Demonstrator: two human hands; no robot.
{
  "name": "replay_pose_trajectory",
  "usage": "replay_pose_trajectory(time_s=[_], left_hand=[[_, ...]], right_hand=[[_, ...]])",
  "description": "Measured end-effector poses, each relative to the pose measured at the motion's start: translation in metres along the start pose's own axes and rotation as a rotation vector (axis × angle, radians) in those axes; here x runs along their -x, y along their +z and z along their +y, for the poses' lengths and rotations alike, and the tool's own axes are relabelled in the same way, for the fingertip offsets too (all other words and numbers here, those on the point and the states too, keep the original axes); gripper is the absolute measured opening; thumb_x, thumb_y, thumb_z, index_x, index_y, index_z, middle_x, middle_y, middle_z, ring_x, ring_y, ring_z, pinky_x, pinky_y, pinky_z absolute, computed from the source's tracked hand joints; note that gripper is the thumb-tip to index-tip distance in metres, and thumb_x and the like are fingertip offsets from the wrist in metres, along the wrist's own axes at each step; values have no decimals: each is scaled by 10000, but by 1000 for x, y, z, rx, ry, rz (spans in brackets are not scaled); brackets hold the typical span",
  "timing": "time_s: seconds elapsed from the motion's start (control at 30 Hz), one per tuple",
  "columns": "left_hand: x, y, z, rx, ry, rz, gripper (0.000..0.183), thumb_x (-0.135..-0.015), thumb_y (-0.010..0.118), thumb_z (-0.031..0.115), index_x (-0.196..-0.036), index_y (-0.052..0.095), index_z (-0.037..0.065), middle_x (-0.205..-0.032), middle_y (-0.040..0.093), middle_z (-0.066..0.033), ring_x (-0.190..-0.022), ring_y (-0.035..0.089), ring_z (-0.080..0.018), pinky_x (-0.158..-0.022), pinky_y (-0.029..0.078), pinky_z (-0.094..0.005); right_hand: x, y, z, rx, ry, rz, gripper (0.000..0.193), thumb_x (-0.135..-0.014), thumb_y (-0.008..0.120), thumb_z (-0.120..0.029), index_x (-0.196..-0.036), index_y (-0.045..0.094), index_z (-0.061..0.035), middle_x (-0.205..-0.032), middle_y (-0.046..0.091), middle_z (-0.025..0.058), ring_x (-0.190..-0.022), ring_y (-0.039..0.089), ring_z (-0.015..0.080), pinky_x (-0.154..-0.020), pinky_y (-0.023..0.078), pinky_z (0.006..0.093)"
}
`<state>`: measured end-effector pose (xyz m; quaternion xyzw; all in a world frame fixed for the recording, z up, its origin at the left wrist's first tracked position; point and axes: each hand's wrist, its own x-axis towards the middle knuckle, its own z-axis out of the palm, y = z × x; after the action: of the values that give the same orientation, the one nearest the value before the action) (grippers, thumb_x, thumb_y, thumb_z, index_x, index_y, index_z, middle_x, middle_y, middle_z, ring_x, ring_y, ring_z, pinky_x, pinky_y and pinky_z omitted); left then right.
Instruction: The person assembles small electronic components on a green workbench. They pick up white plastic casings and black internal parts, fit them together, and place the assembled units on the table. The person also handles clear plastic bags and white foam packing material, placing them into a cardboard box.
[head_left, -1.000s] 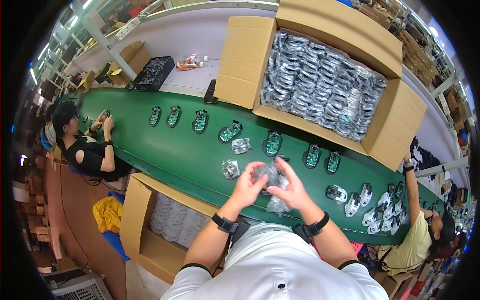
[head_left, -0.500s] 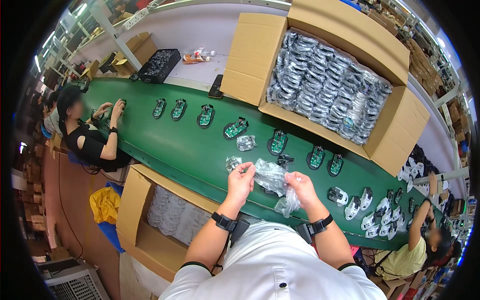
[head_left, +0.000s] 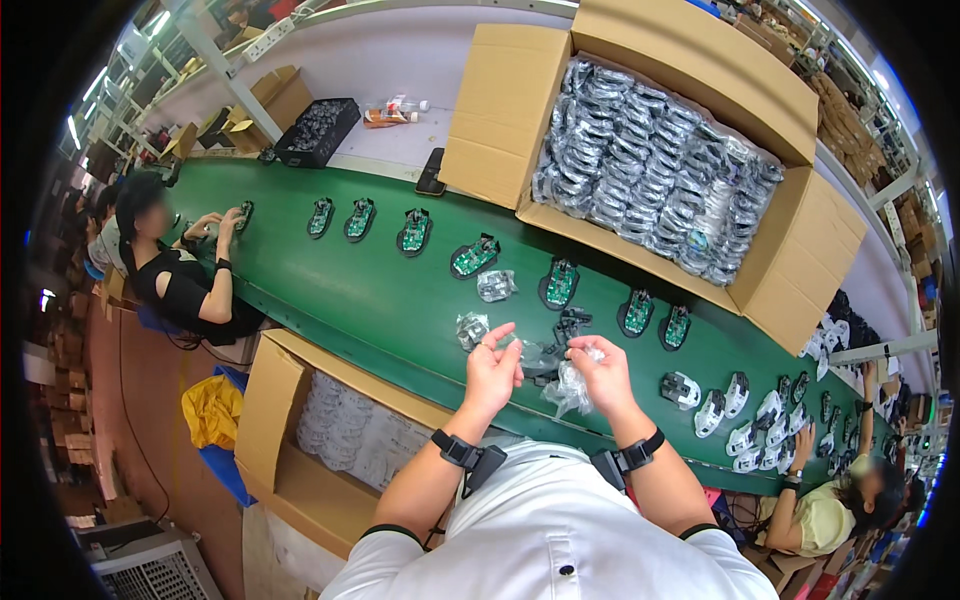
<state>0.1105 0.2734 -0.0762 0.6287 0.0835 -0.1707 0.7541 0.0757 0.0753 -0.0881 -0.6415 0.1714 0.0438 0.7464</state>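
A crumpled clear plastic bag (head_left: pixel 568 390) is stretched between my two hands above the near edge of the green bench. My right hand (head_left: pixel 606 378) is closed on it, with most of the bag bunched below the fingers. My left hand (head_left: pixel 492 376) pinches the bag's other end between thumb and forefinger. Small dark parts (head_left: pixel 572 322) lie on the bench just beyond the bag, partly hidden by it. Left of them are two small clear packets of parts, one packet (head_left: pixel 472 330) by my left fingertips and another packet (head_left: pixel 496 286) farther off.
Black mouse bases with green circuit boards (head_left: pixel 559 284) stand in a row along the green bench (head_left: pixel 300 270). White mouse shells (head_left: pixel 680 391) lie to the right. An open carton (head_left: pixel 500 100) of wrapped parts stands behind; another carton (head_left: pixel 270 420) is at lower left. Co-workers sit at both ends.
The plastic bag is more bunched toward my right hand, and the dark parts beyond it show more. The co-worker at right has lowered an arm toward the white shells.
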Motion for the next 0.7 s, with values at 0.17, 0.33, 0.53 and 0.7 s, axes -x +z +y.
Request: replay_pose_trajectory(time_s=[0.17, 0.33, 0.53, 0.7], left_hand=[[-1, 0, 2, 388, -136, 43, 356, -1007, 615, 186, -1320, 534, 36, -625, 570, 18, -507, 522, -85, -469, 433, -243], [0, 4, 8, 329, -138, 100, 276, -1004, 621, 201, -1218, 585, 30, -626, 573, 11, -498, 530, -87, -472, 438, -243], [-5, -4, 7, -43, 2, 18, 258, -1011, 607, 199, -1173, 608, 0, -623, 582, 9, -495, 528, -67, -470, 434, -229], [-17, -4, 13, -62, 70, 28, 242, -1008, 596, 156, -1175, 615, -18, -626, 587, 13, -498, 516, -53, -468, 428, -222]], right_hand=[[11, 13, -12, 521, -408, -116, 294, -845, 777, -164, -1096, 689, -39, -1079, 667, 90, -923, 666, 241, -791, 544, 365], [7, 11, -8, 779, -533, -25, 298, -830, 736, -93, -1127, 712, -93, -1081, 677, 119, -918, 681, 312, -803, 559, 382], [2, 8, -18, 815, -626, -15, 272, -838, 688, -13, -1096, 735, -85, -1085, 695, 111, -899, 698, 287, -764, 572, 352], [14, 9, -35, 628, -604, 12, 215, -839, 695, -35, -1044, 747, -76, -1095, 689, 121, -918, 695, 295, -769, 568, 356]])
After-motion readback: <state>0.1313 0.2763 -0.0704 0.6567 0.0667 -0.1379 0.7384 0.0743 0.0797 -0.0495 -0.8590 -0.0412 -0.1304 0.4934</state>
